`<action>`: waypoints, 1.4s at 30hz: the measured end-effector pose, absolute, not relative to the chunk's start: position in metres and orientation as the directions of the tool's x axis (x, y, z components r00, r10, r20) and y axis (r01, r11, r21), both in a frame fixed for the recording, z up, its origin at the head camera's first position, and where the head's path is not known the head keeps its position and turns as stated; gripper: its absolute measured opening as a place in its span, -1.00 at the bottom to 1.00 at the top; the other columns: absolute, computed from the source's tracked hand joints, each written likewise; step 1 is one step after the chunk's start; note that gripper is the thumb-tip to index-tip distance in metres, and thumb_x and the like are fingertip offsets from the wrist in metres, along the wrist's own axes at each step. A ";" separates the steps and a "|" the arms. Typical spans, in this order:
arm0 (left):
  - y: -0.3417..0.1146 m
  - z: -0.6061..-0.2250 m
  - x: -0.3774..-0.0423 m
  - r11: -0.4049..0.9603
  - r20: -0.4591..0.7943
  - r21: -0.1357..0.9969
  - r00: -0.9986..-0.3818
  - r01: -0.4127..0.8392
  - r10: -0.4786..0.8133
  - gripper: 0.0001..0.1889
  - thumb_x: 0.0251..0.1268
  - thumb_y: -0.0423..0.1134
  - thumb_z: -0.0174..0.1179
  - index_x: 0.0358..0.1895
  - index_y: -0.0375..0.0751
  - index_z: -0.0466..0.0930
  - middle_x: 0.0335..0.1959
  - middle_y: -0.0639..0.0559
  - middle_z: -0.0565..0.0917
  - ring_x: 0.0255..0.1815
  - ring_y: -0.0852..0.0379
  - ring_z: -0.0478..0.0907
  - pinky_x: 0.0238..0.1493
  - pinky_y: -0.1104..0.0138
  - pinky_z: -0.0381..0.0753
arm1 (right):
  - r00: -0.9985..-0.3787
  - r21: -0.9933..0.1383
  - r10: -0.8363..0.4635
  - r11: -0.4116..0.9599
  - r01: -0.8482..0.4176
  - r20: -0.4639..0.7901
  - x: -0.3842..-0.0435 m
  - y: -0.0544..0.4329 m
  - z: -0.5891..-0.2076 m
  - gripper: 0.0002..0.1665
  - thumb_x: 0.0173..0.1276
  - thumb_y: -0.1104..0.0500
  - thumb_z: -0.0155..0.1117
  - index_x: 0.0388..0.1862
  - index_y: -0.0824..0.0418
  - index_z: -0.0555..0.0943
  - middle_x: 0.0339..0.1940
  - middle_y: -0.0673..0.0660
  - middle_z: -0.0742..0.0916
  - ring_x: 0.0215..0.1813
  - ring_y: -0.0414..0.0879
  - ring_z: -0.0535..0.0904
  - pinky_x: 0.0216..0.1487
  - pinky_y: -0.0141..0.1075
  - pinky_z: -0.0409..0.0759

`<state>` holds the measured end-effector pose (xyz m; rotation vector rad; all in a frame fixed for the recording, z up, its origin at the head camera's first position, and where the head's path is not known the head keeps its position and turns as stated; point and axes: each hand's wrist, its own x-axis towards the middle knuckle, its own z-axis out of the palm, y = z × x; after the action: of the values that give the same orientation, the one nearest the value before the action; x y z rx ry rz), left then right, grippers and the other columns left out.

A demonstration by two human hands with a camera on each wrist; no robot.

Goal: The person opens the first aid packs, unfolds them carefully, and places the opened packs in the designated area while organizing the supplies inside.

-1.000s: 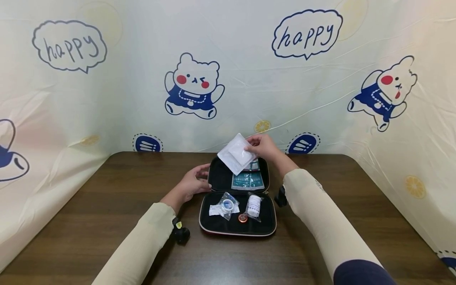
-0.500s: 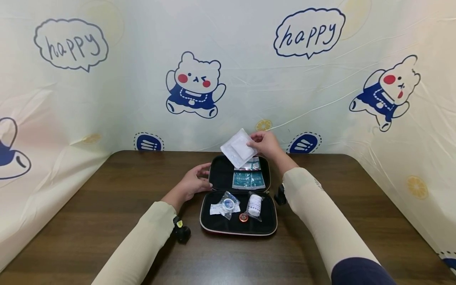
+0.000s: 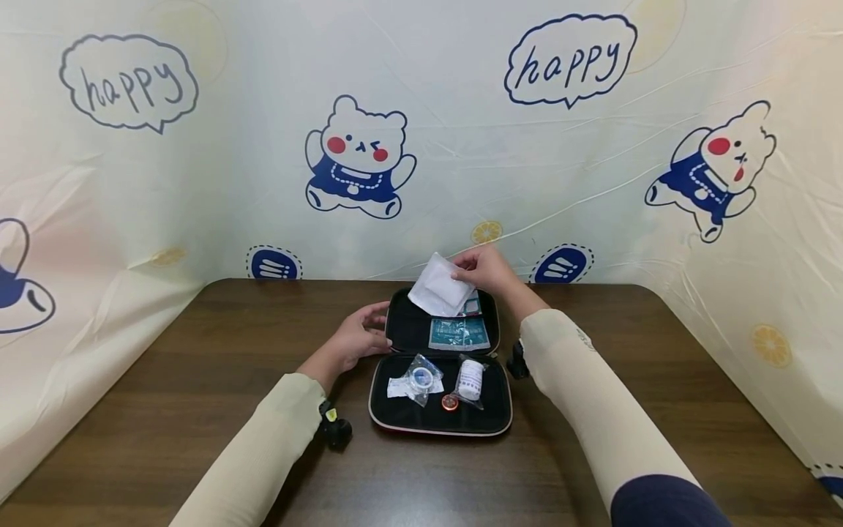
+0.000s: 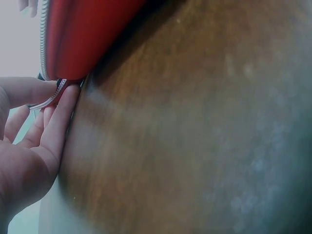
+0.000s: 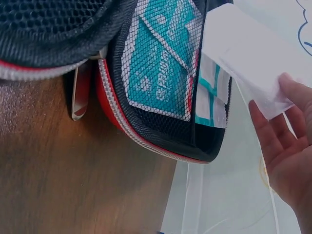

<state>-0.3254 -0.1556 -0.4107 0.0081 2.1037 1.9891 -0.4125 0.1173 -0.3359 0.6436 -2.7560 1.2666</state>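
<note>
A zippered case (image 3: 439, 432), red outside and black inside, lies unfolded on the table. My left hand (image 3: 358, 339) holds the left edge of its far half; in the left wrist view the thumb lies on the zipper and a finger sits beneath. My right hand (image 3: 490, 272) pinches a flat white square packet (image 3: 437, 285) by its right corner, over the far half. Teal-and-white packets (image 5: 161, 63) sit behind a mesh pocket there. In the near half are a bagged white roll (image 3: 470, 380), a bagged white ring-shaped item (image 3: 421, 378) and a small orange round item (image 3: 449, 402).
The brown wooden table (image 3: 197, 410) reaches back to a pale printed cloth (image 3: 461, 161). A metal zipper pull (image 5: 81, 92) hangs at the case's hinge side. Black cameras are strapped to both wrists.
The white packet in my right hand rises slightly, then comes down toward the far half's pocket, covering more of the upper teal-and-white packet. The left hand stays on the case.
</note>
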 end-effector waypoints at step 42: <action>-0.158 -0.413 -0.327 0.071 -0.179 0.983 -0.968 -0.169 0.176 -0.13 0.06 -0.75 0.16 0.46 -0.04 0.23 0.26 -0.23 0.32 -0.04 -0.07 0.47 -0.09 0.19 0.68 | -0.926 -0.470 -0.333 0.798 -0.377 0.176 -0.408 0.093 -0.337 -0.67 0.31 0.35 0.24 0.06 0.25 0.65 -0.11 0.22 0.69 -0.13 0.04 0.57 -0.10 -0.15 0.61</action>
<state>-0.3265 -0.1577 -0.4125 0.0071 2.0985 1.9842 -0.4076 0.0929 -0.3367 0.5732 -2.8981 0.7850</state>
